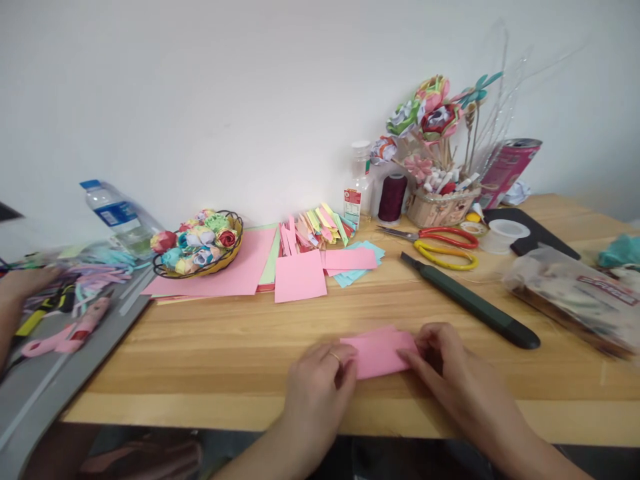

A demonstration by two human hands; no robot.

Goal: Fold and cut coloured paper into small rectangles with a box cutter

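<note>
A folded piece of pink paper (381, 353) lies low over the front of the wooden table, between my two hands. My left hand (320, 377) pinches its left end, with a ring on one finger. At the right end, my right hand (447, 367) grips it between thumb and curled fingers. Just beyond are a pink paper square (300, 277), a folded pink strip (350, 260) and some blue paper sheets (345, 277). To the right of my right hand lies a dark green utility knife (473, 303).
Scissors (445, 247) with red and yellow handles lie at the back right. A basket of paper flowers (200, 250) stands back left. Another person's hand (25, 283) rests by a pink glue gun (73, 333) on the grey surface. A plastic bag (575, 293) sits at right.
</note>
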